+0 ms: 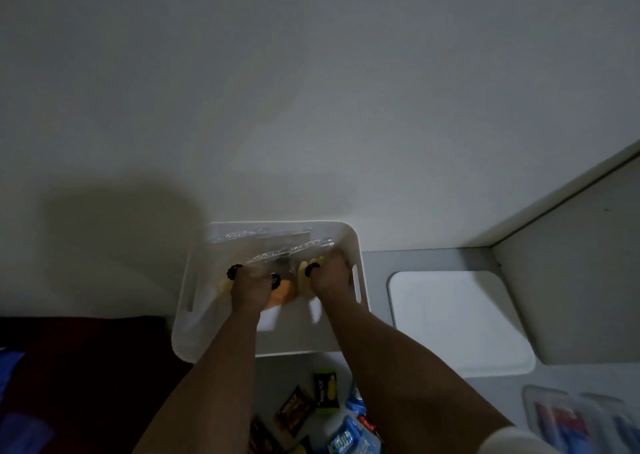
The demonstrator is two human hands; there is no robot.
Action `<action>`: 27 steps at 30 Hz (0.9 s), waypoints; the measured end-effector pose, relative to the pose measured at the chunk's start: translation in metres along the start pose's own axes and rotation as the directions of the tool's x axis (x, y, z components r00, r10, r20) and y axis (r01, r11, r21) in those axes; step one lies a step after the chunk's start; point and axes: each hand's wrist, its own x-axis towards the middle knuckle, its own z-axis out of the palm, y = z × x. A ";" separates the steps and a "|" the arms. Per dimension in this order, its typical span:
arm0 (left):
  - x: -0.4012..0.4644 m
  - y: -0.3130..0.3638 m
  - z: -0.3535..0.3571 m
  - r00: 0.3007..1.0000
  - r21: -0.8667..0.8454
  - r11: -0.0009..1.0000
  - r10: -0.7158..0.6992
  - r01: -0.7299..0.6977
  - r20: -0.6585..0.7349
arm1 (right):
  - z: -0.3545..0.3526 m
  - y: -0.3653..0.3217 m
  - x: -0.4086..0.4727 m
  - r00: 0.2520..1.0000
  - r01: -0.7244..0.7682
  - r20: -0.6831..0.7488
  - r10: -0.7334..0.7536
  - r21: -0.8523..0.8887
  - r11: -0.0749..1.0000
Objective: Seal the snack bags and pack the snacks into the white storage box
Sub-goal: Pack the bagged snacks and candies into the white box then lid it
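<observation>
The white storage box (194,301) stands against the wall, open at the top. Both my hands reach down inside it. My left hand (247,289) and my right hand (327,277) hold clear plastic snack bags (277,251) with yellow and orange snacks (282,290) inside; the fingers curl over the bags and are partly hidden. More clear bags lie along the box's far wall. Loose wrapped snacks (325,393) lie on the surface below the box, between my forearms.
The box's white lid (457,318) lies flat to the right. A white shelf panel (571,273) slants in further right. Clear containers with red and blue contents (568,419) sit at lower right. Dark red fabric (79,367) covers the lower left.
</observation>
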 end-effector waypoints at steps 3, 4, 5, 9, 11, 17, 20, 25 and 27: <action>-0.020 0.006 -0.006 1.000 -0.055 0.998 -0.013 0.012 -0.026 | -0.003 0.000 -0.013 0.997 0.054 -0.067 -0.049 0.074 0.996; -0.028 0.009 -0.008 1.000 -0.071 0.997 -0.008 0.006 -0.027 | -0.005 0.001 -0.019 0.995 0.046 -0.098 -0.035 0.108 0.993; -0.035 0.012 -0.010 0.999 -0.078 0.997 0.006 -0.009 -0.047 | -0.008 0.002 -0.028 0.992 0.059 -0.121 -0.044 0.126 0.990; -0.074 0.027 -0.015 0.987 -0.051 0.996 0.070 -0.078 -0.145 | -0.042 0.006 -0.065 0.971 0.230 -0.105 -0.216 0.146 0.962; -0.094 0.039 -0.011 0.974 -0.006 0.986 0.161 -0.164 -0.161 | -0.062 0.012 -0.084 0.953 0.291 -0.123 -0.276 0.140 0.946; -0.183 0.079 0.048 0.892 0.130 0.892 0.445 -0.433 -0.080 | -0.127 0.078 -0.123 0.914 0.351 -0.291 -0.284 0.212 0.912; -0.225 0.080 0.096 0.846 0.144 0.837 0.534 -0.527 -0.006 | -0.160 0.136 -0.137 0.904 0.325 -0.356 -0.236 0.214 0.921; -0.291 0.053 0.189 0.816 0.198 0.793 0.544 -0.576 0.193 | -0.218 0.255 -0.149 0.909 0.191 -0.409 -0.084 0.229 0.954; -0.311 0.032 0.230 0.826 0.222 0.802 0.500 -0.555 0.258 | -0.243 0.310 -0.151 0.905 0.139 -0.425 -0.033 0.221 0.965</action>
